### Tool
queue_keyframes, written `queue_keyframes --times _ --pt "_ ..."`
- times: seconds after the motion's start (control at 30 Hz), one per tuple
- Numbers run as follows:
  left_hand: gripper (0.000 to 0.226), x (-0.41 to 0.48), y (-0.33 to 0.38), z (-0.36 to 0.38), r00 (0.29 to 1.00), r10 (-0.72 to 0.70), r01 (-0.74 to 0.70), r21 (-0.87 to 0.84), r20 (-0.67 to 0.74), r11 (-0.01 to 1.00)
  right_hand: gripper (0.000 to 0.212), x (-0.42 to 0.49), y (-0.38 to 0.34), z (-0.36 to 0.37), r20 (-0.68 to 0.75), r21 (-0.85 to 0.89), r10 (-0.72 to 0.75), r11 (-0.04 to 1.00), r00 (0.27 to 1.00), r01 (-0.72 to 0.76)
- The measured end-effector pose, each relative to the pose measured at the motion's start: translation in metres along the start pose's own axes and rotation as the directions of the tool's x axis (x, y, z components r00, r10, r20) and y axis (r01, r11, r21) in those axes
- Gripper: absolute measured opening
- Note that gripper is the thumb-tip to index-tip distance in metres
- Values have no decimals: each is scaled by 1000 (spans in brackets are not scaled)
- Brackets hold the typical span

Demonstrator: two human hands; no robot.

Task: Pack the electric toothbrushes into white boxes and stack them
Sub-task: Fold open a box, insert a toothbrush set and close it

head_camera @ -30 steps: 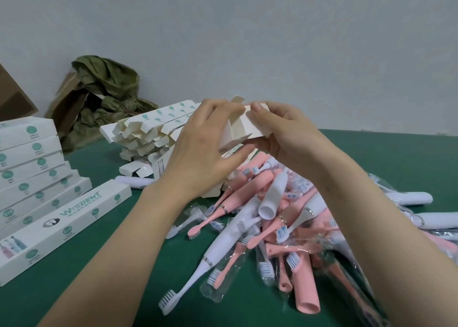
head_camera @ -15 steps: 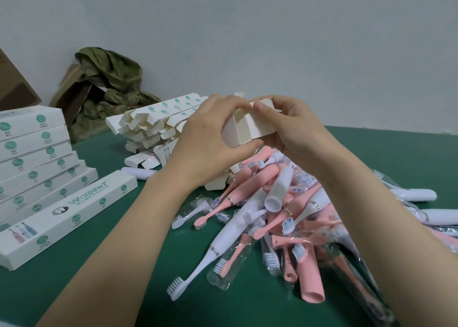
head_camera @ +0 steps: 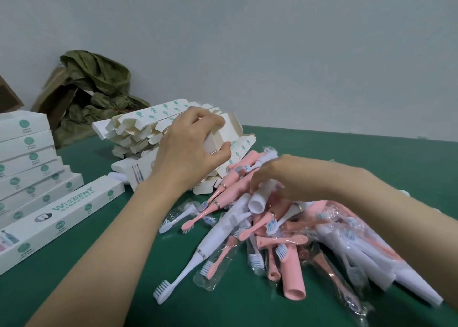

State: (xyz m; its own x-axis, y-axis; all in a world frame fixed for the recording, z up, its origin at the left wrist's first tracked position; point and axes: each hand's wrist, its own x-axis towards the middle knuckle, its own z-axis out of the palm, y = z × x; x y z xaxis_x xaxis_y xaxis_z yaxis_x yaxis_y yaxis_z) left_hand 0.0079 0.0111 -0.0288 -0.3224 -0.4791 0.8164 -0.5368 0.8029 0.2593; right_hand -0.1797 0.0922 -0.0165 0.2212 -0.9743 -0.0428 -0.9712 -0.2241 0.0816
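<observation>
The left hand (head_camera: 190, 150) curls its fingers round an open white box (head_camera: 224, 131). At its 5 o'clock the right hand (head_camera: 280, 178) lies among the toothbrushes (head_camera: 219, 231); I cannot tell what its fingers hold. Tangled wrappers (head_camera: 215, 274) could drag neighbouring brushes along.

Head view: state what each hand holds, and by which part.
The left hand grips a white box near its open flap end, fingers over the top, thumb beneath. The right hand touches the toothbrush pile; whether it grips one cannot be told.
</observation>
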Motion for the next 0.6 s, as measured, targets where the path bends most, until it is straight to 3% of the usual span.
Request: queue_keyframes --times 0.1,0.23,0.33,0.4,0.47,0.53,0.6 --pt "32 -2 -3 3 1000 -24 24 30 -2 999 41 5 -1 8 -74 -56 -13 998 997 9" --pt "39 -2 -9 4 996 -64 58 82 62 995 43 12 1 14 -137 -76 -65 996 988 55" --pt "52 0 -14 5 992 -84 73 108 98 991 18 14 6 -1 -340 12 -34 999 940 41" --pt "57 0 -14 6 991 -106 97 109 83 989 6 14 9 -14 -569 233 88 971 817 58" --pt "60 0 -14 6 991 -115 106 116 69 988 7 13 9 -26 -748 435 279 891 602 128" --pt "62 -1 -15 6 990 -118 108 128 71 986 11 10 8 -37 -772 613 482 739 415 282" --pt "62 -2 -16 7 990 -121 110 129 74 985 10 10 1 -44 -688 714 628 493 365 497"
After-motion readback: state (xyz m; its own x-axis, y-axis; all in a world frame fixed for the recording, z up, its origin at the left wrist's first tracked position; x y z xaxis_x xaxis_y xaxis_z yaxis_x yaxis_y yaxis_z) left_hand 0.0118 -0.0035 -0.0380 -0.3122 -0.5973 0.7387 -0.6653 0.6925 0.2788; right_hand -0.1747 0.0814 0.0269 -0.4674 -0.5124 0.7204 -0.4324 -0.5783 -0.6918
